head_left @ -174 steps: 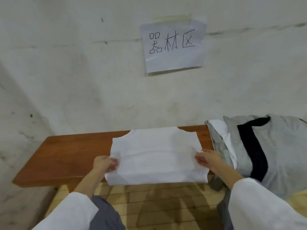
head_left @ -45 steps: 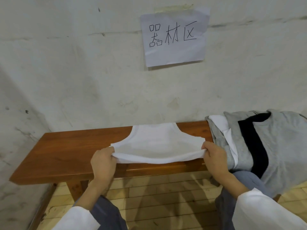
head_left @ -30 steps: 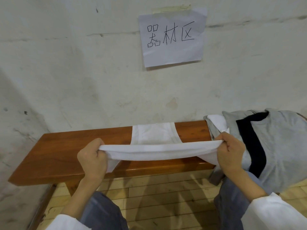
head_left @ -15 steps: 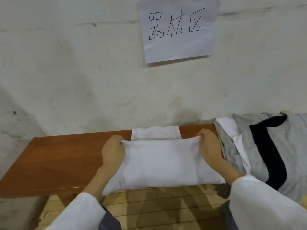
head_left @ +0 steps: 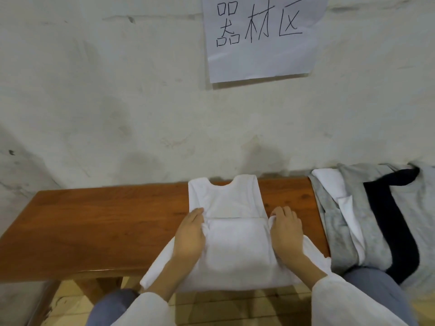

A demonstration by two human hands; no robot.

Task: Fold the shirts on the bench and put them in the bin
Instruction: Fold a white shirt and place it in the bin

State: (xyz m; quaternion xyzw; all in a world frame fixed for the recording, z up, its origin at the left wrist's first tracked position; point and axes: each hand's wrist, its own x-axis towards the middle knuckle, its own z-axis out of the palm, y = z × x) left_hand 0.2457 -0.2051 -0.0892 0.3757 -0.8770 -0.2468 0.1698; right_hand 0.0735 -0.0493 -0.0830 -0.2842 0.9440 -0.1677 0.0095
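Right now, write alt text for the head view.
The left hand and right hand hold a half-folded white shirt on a wooden bench. Grey and white clothes lie piled at its right end; a paper sign hangs above.

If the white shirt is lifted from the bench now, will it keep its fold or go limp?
Probably limp: the white shirt droops over the front edge of the bench. The fold would likely open unless the left hand and right hand support both sides. It looks thin, so probably light.
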